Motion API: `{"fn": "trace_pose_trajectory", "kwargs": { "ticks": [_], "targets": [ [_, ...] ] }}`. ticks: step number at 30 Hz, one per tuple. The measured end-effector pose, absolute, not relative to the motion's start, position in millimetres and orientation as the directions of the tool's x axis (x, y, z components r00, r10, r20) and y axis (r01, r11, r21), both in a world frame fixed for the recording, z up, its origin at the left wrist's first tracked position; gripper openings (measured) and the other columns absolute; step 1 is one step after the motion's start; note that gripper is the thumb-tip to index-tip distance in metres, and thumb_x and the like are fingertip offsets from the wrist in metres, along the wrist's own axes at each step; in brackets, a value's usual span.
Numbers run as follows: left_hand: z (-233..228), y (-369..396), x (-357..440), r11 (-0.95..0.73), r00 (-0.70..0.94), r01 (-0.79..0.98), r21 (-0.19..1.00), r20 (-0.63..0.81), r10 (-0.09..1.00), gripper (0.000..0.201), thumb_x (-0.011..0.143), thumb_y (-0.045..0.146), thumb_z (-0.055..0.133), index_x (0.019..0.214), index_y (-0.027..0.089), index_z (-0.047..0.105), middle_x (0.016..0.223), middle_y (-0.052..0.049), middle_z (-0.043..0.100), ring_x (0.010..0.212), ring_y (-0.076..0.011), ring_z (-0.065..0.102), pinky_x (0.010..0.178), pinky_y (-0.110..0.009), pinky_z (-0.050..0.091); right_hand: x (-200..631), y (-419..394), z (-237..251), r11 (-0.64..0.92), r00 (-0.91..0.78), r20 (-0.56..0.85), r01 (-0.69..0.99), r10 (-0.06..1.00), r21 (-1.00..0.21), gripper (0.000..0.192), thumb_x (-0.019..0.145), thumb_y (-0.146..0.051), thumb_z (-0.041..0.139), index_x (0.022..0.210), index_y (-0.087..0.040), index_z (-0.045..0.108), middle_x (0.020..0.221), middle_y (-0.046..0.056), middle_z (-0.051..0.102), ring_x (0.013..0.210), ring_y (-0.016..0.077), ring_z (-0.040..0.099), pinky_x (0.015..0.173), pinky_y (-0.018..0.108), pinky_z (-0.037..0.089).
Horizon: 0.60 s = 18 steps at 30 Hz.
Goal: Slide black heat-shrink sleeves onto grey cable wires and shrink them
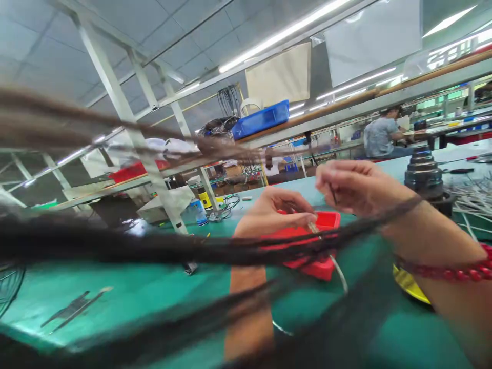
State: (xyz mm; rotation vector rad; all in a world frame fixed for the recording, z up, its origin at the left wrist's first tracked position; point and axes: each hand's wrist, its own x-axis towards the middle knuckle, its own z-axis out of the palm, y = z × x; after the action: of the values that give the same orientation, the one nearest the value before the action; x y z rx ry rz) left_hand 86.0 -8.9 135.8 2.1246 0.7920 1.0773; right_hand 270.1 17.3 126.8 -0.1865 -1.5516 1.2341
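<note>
My left hand [274, 212] is closed, thumb and fingers pinching a small pale connector-like end [313, 226]. A thin white cable [340, 274] shows below it, apparently running from that end. Behind and under this hand is a red plastic bin [328, 220], partly covered by the hand and by dark blurred strands. Up and to the right, my right hand [355, 187] is raised with its fingers pinched together. A short, thin dark piece juts down from the fingertips; its kind cannot be made out. A red beaded bracelet [457, 271] circles the right wrist.
Dark strands like hair blur across the foreground. Tweezer-like tools [79, 307] lie on the green mat [154, 302] at left. A black stepped stand [423, 171] and a heap of white cables [476, 195] stand right. A blue bin [261, 120] rests on the shelf; a person [380, 134] sits far off.
</note>
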Motion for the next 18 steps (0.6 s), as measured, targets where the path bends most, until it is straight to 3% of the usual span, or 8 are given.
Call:
{"fn": "trace_pose_trajectory", "kwargs": {
  "ticks": [3, 5, 8, 11, 14, 18],
  "targets": [
    [134, -4, 85, -0.637, 0.503, 0.191, 0.747, 0.482, 0.717, 0.016, 0.076, 0.027, 0.075, 0.086, 0.016, 0.072, 0.068, -0.001, 0.065, 0.06, -0.0104, 0.063, 0.057, -0.021, 0.052, 261, 19, 127, 0.548, 0.003, 0.694, -0.616, 0.72, -0.566, 0.014, 0.079, -0.032, 0.069, 0.072, -0.021, 0.066, 0.05, -0.007, 0.029, 0.042, 0.0049, 0.025, 0.037, 0.019, 0.022],
    [134, -2, 83, -0.63, 0.476, 0.177, 0.756, 0.494, 0.727, 0.021, 0.077, 0.029, 0.073, 0.095, 0.017, 0.071, 0.068, -0.001, 0.065, 0.058, -0.0114, 0.064, 0.056, -0.022, 0.054, 256, 19, 126, 0.639, 0.13, 0.72, -0.586, 0.681, -0.499, 0.015, 0.083, -0.03, 0.064, 0.071, -0.021, 0.066, 0.053, -0.006, 0.039, 0.04, 0.0048, 0.031, 0.039, 0.021, 0.031],
    [135, -1, 82, -0.662, 0.403, 0.178, 0.728, 0.56, 0.724, 0.022, 0.076, 0.032, 0.074, 0.093, 0.018, 0.072, 0.064, 0.001, 0.063, 0.053, -0.0104, 0.062, 0.051, -0.021, 0.052, 251, 16, 124, 0.737, 0.238, 0.742, -0.488, 0.627, -0.467, 0.017, 0.086, -0.028, 0.059, 0.073, -0.021, 0.067, 0.061, -0.004, 0.057, 0.045, 0.0063, 0.049, 0.048, 0.022, 0.044],
    [136, -4, 83, -0.722, 0.335, 0.189, 0.666, 0.647, 0.684, 0.017, 0.075, 0.031, 0.073, 0.089, 0.021, 0.073, 0.062, 0.002, 0.062, 0.054, -0.0082, 0.059, 0.052, -0.018, 0.05, 250, 9, 124, 0.753, 0.275, 0.723, -0.434, 0.634, -0.495, 0.016, 0.088, -0.028, 0.058, 0.074, -0.02, 0.065, 0.062, -0.004, 0.062, 0.051, 0.0081, 0.059, 0.055, 0.022, 0.051],
    [137, -6, 85, -0.715, 0.244, 0.201, 0.67, 0.673, 0.698, 0.016, 0.072, 0.029, 0.073, 0.086, 0.022, 0.072, 0.068, 0.001, 0.065, 0.059, -0.0095, 0.06, 0.057, -0.02, 0.052, 250, 2, 126, 0.705, 0.171, 0.716, -0.432, 0.676, -0.562, 0.019, 0.089, -0.024, 0.054, 0.073, -0.02, 0.062, 0.06, -0.006, 0.063, 0.051, 0.0078, 0.061, 0.059, 0.022, 0.055],
    [137, -8, 84, -0.716, 0.237, 0.226, 0.66, 0.676, 0.698, 0.019, 0.07, 0.033, 0.076, 0.085, 0.023, 0.072, 0.067, 0.001, 0.065, 0.057, -0.0102, 0.059, 0.054, -0.021, 0.051, 250, 1, 126, 0.732, 0.114, 0.763, -0.402, 0.636, -0.55, 0.019, 0.089, -0.028, 0.055, 0.073, -0.021, 0.061, 0.059, -0.005, 0.064, 0.057, 0.0096, 0.066, 0.059, 0.021, 0.056]
  ]
}}
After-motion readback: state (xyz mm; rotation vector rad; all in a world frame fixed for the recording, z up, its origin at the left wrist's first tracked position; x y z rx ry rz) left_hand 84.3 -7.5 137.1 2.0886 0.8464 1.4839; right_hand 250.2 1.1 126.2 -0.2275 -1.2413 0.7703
